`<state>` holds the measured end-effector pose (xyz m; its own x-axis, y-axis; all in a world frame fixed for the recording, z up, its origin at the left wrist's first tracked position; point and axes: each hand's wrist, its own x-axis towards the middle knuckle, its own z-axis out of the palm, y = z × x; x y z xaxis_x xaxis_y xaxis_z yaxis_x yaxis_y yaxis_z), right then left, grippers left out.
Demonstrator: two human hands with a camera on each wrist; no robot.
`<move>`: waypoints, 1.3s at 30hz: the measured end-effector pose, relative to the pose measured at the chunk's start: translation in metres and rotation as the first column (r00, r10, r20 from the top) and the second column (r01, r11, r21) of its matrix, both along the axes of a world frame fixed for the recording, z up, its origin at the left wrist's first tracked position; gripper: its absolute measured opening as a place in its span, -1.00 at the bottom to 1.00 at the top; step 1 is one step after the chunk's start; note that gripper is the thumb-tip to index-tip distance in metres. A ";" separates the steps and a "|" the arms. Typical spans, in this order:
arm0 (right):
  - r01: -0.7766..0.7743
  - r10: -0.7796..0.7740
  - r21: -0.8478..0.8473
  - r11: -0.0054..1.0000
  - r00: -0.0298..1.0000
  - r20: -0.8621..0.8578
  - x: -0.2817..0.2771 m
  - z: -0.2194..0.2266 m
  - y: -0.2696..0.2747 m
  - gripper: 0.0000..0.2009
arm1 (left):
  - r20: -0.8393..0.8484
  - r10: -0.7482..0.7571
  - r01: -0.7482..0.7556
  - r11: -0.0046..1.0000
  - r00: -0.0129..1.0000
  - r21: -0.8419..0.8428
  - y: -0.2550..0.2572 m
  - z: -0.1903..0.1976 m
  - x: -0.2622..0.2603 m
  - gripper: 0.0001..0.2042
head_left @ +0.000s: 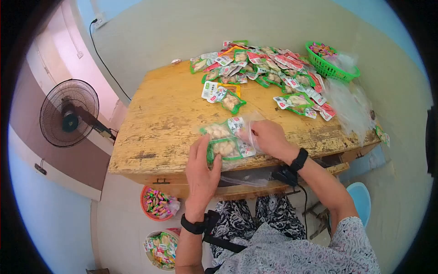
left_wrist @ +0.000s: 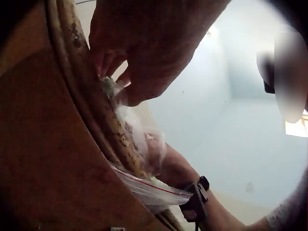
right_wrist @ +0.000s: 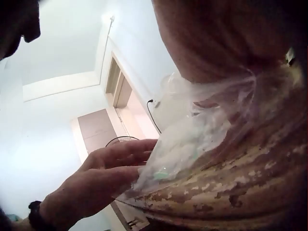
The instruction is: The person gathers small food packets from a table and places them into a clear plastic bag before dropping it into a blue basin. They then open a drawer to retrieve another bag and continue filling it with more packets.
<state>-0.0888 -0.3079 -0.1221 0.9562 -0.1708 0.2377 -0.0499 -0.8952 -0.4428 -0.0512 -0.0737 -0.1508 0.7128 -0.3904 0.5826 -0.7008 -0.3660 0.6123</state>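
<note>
A clear plastic bag [head_left: 250, 149] lies near the table's front edge with two green-edged snack packets [head_left: 224, 148] in it, pale lumps showing through their windows. My left hand [head_left: 203, 166] holds the bag's left end, thumb over the nearer packet and fingers along the far side. At the bag's right end is its mouth, where my right hand [head_left: 273, 139] has curled fingers with loose film around them. In the right wrist view the film [right_wrist: 192, 130] stretches over the right fingertips, partly hiding them.
Many more packets [head_left: 273, 68] are heaped at the back of the worn wooden table [head_left: 155, 118]. A green basket [head_left: 326, 68] and loose clear bags [head_left: 349, 107] stand at the right. Below, a drawer [head_left: 246, 180] is pulled out with a zip bag in it. A fan [head_left: 69, 114] stands left.
</note>
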 end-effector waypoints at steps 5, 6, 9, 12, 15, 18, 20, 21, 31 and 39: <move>-0.002 0.002 0.004 1.000 0.999 0.042 0.007 -0.008 -0.006 -0.47 | -0.009 -0.037 0.036 0.996 0.999 -0.079 0.002 -0.014 0.010 -0.30; -0.009 0.010 0.049 0.999 1.000 -0.007 0.007 -0.007 -0.010 -0.47 | -0.062 -0.041 0.036 0.995 0.997 -0.090 0.003 -0.009 0.009 -0.28; -0.055 0.069 0.174 0.983 0.995 -0.076 0.004 -0.007 -0.019 -0.48 | -0.189 -0.068 0.046 0.992 0.980 -0.117 0.005 0.004 0.008 -0.24; -0.084 0.084 0.140 0.987 0.996 0.003 -0.001 -0.008 -0.017 -0.47 | -0.236 -0.133 0.104 0.986 0.963 -0.133 0.001 0.005 0.012 -0.21; -0.013 0.015 -0.064 0.998 0.999 0.034 0.006 -0.009 -0.004 -0.49 | -0.282 -0.164 0.127 0.982 0.945 -0.143 -0.001 0.013 0.009 -0.22; -0.031 0.036 -0.116 0.993 0.998 0.047 0.016 -0.012 -0.005 -0.53 | -0.164 -0.106 0.106 0.994 0.981 -0.011 0.000 0.020 0.007 -0.31; -0.052 0.059 -0.148 0.988 0.997 0.046 0.016 -0.013 -0.006 -0.58 | 0.127 -0.035 0.003 0.970 0.991 0.244 0.004 0.025 0.008 -0.39; -0.086 0.092 -0.082 0.993 0.993 0.070 0.015 -0.014 -0.009 -0.59 | 0.146 -0.042 0.001 0.962 0.988 0.273 0.005 0.026 0.010 -0.43; -0.218 0.182 0.464 0.859 0.976 0.121 -0.006 -0.009 -0.055 -0.67 | 0.115 -0.223 0.147 0.875 0.968 0.462 -0.023 0.024 0.010 -0.55; -0.224 0.146 0.392 0.892 0.965 0.218 -0.046 -0.004 -0.051 -0.66 | 0.016 -0.258 0.241 0.924 0.966 0.297 -0.016 0.022 0.010 -0.28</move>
